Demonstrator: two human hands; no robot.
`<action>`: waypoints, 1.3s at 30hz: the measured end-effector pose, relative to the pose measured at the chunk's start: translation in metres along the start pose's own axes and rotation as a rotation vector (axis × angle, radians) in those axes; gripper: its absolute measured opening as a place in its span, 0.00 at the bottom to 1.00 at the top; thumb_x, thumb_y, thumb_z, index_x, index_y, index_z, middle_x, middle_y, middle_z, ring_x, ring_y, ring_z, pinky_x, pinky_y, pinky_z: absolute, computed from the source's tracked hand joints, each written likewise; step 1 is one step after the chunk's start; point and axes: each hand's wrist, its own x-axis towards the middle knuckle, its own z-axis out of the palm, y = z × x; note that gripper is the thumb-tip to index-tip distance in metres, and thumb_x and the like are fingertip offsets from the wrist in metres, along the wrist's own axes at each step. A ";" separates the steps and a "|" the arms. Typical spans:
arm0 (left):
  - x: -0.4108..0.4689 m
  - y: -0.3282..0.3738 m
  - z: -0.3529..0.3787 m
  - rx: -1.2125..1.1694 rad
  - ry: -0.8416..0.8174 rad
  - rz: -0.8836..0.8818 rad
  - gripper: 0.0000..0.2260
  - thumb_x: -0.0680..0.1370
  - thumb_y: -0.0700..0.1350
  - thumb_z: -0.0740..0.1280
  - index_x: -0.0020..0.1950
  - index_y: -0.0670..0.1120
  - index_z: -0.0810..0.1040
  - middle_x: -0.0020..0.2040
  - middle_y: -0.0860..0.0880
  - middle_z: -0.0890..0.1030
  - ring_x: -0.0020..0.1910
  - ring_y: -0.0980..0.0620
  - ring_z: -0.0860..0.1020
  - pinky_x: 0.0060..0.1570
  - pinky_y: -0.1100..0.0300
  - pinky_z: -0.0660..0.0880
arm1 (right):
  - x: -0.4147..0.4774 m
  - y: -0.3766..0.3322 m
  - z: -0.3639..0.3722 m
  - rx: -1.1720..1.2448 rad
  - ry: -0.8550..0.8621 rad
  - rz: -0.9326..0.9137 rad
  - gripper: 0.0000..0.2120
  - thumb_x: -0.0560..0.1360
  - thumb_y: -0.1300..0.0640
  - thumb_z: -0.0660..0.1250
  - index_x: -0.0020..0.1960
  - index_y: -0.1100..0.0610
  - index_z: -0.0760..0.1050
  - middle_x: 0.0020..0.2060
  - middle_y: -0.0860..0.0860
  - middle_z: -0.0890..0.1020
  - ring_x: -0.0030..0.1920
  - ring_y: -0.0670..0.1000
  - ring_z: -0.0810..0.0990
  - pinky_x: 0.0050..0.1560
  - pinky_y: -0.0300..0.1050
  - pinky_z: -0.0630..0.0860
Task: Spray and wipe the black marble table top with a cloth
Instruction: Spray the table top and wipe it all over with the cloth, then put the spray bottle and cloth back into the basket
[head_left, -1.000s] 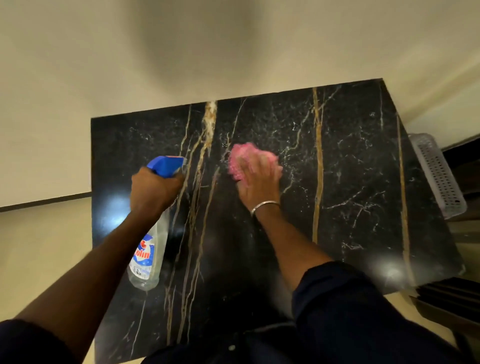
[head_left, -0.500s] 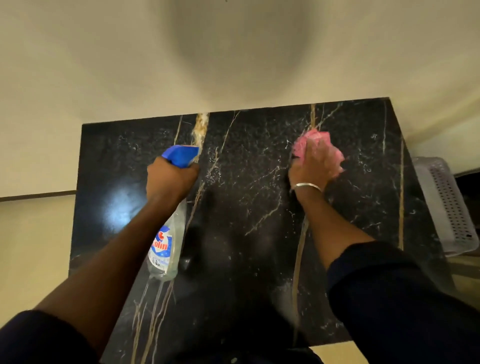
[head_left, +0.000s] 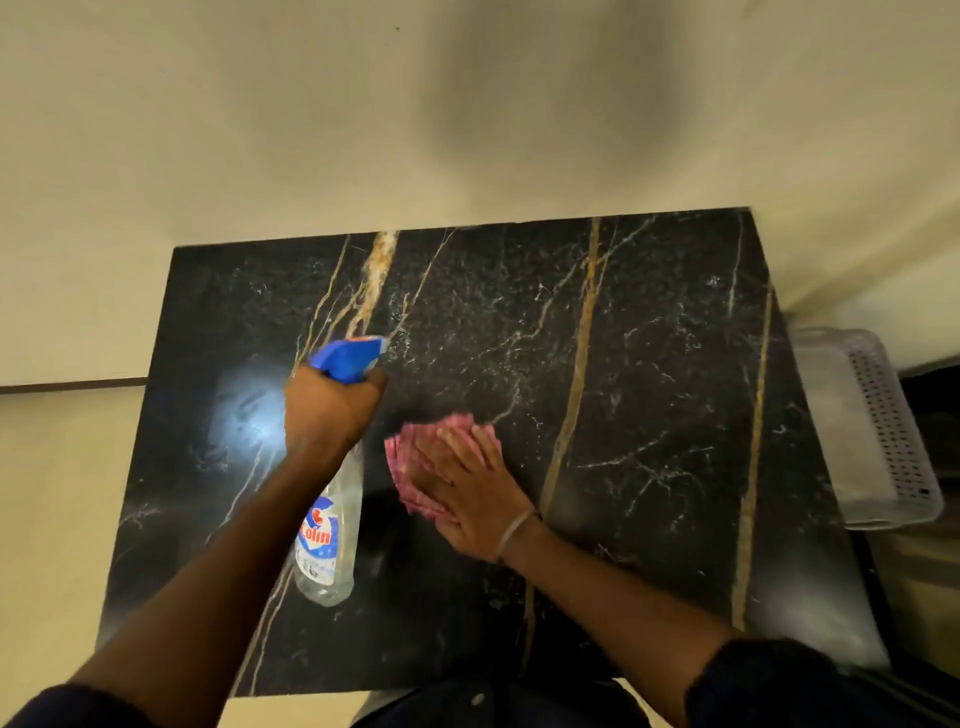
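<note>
Table (head_left: 649, 364) looks partway wiped: left grip (head_left: 332, 410) curls round the bottle (head_left: 327, 530), right grip (head_left: 467, 493) presses flat-fingered on the cloth (head_left: 410, 467) beside it.

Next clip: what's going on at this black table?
A person is cleaning the black marble table top. The left hand grips a spray bottle by its blue trigger head, nozzle pointing away over the marble. The right hand presses flat on a pink cloth near the middle of the top. A pale perforated basket sits beside the table's right edge.
</note>
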 end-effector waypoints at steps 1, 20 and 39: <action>-0.005 -0.002 0.002 -0.001 -0.013 -0.001 0.08 0.69 0.48 0.71 0.41 0.46 0.76 0.34 0.44 0.79 0.32 0.46 0.79 0.36 0.50 0.79 | -0.021 0.001 0.003 -0.005 -0.002 0.005 0.35 0.75 0.43 0.58 0.79 0.47 0.53 0.79 0.53 0.53 0.78 0.61 0.50 0.72 0.72 0.49; -0.141 -0.038 -0.013 -0.175 -0.105 0.173 0.06 0.73 0.46 0.72 0.43 0.46 0.76 0.33 0.48 0.76 0.29 0.54 0.74 0.32 0.61 0.72 | -0.101 0.025 -0.017 0.141 0.079 0.937 0.29 0.78 0.58 0.59 0.77 0.49 0.55 0.78 0.54 0.53 0.77 0.64 0.48 0.72 0.71 0.51; -0.155 -0.039 -0.051 -0.321 -0.012 0.246 0.04 0.75 0.41 0.70 0.46 0.45 0.75 0.35 0.47 0.77 0.32 0.54 0.75 0.33 0.64 0.72 | -0.098 -0.029 -0.111 2.089 0.480 0.836 0.26 0.68 0.61 0.70 0.66 0.61 0.74 0.58 0.62 0.81 0.62 0.65 0.78 0.63 0.66 0.73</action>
